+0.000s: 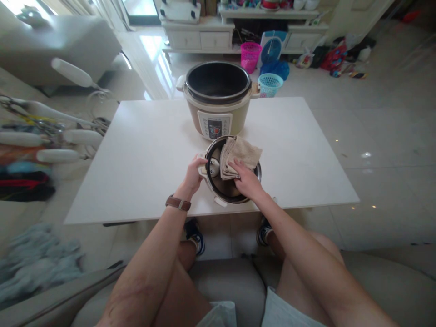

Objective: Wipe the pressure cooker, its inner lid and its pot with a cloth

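Note:
My left hand (195, 173) grips the handle side of a pressure cooker lid (227, 190), whose inner face is turned up toward me. Folded beige cloth (241, 153) lies over part of that inner face, and my right hand (247, 179) is closed on it, pressing it against the lid. A dark sealing ring runs round the lid's rim, with a round metal valve part near my left fingers. Just beyond the lid stands the electric pressure cooker (221, 106), its top uncovered and its dark inner pot showing.
Both hands work over a white table (143, 159) with its near edge close to my knees. On the floor behind it are a pink basket (250, 56) and a light blue basket (270, 84). White-handled things (71, 72) stand at the left.

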Action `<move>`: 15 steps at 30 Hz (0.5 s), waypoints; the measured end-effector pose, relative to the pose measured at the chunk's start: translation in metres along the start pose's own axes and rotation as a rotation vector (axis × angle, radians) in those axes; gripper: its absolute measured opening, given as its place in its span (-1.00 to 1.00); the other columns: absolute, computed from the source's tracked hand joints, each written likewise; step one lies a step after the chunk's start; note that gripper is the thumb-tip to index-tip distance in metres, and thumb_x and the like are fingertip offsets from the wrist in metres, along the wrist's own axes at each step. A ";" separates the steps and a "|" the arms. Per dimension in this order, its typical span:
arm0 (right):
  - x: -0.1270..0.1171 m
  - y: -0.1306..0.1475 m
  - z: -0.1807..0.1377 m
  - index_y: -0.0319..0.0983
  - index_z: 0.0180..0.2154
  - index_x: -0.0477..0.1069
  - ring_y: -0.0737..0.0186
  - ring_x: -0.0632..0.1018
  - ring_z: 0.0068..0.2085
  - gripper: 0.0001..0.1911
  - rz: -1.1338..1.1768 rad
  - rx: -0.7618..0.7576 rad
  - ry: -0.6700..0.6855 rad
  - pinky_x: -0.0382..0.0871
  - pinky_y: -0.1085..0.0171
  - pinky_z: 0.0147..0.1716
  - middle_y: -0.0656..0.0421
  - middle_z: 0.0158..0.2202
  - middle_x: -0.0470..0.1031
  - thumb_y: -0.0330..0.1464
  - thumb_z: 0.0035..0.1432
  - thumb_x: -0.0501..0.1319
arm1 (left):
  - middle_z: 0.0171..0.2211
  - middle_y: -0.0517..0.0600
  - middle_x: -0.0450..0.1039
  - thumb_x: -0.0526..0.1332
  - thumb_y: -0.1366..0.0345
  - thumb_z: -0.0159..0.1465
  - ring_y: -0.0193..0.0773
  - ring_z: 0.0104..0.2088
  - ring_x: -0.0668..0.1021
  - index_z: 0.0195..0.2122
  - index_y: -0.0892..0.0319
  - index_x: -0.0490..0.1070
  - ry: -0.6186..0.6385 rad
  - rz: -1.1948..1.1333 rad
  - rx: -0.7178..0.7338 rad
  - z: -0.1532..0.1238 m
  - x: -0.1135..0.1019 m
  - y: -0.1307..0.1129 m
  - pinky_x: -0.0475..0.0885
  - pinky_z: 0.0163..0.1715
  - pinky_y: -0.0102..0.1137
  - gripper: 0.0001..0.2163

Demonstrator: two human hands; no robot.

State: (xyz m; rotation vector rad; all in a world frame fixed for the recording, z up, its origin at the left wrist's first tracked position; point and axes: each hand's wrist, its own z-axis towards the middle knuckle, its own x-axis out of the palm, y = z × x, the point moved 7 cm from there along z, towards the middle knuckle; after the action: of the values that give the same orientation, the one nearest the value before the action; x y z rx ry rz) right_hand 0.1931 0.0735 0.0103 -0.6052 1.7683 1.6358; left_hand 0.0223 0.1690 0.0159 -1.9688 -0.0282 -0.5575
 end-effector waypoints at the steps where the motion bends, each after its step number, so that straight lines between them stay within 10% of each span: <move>1: 0.002 0.001 -0.001 -0.11 0.37 0.35 -0.03 0.23 0.51 -0.21 -0.026 0.007 0.010 0.17 -0.08 0.47 0.14 0.48 0.24 -0.58 0.11 0.14 | -0.40 -0.07 0.50 0.28 0.30 -0.01 -0.22 -0.39 0.55 -0.31 0.14 0.40 -0.002 -0.002 0.000 0.000 0.000 0.000 0.36 -0.46 -0.38 -0.79; 15: 0.004 0.033 -0.017 0.03 0.36 0.35 -0.02 0.38 0.43 -0.28 -0.175 -0.068 0.060 0.34 -0.01 0.39 0.27 0.44 0.30 -0.49 0.19 0.18 | -0.42 -0.12 0.44 0.27 0.31 -0.02 -0.31 -0.43 0.47 -0.33 0.14 0.39 0.004 -0.007 0.023 0.003 0.000 0.001 0.32 -0.48 -0.43 -0.80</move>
State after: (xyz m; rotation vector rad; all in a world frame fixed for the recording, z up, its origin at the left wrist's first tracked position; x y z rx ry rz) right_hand 0.1645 0.0608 0.0307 -0.8249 1.6566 1.5770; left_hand 0.0236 0.1713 0.0135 -1.9459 -0.0395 -0.5634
